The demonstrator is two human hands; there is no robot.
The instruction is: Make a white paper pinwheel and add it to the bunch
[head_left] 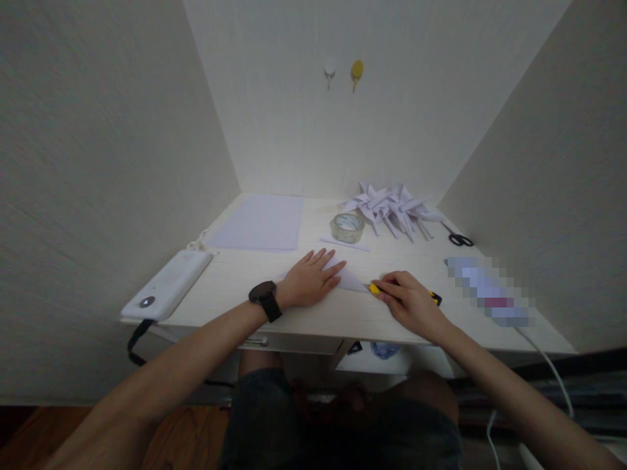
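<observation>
My left hand (309, 279) lies flat on a folded piece of white paper (349, 279), its fingers stretched out and pointing away from me. Most of the paper is hidden beneath that hand; a pointed corner shows to the right. Gripped in my right hand (405, 299) is a yellow and black utility knife (375, 288). Its tip is at the right corner of the paper; I cannot tell whether the blade touches it. Just beyond my left hand are a narrow strip of paper (345, 244) and a roll of clear tape (347, 228).
White paper sheets (259, 223) lie at the back left. Several paper pinwheels (389, 205) are piled at the back right, near black-handled scissors (460, 240). A white device (169, 285) rests on the left edge. A blurred-out object (484, 290) with a cable lies at the right.
</observation>
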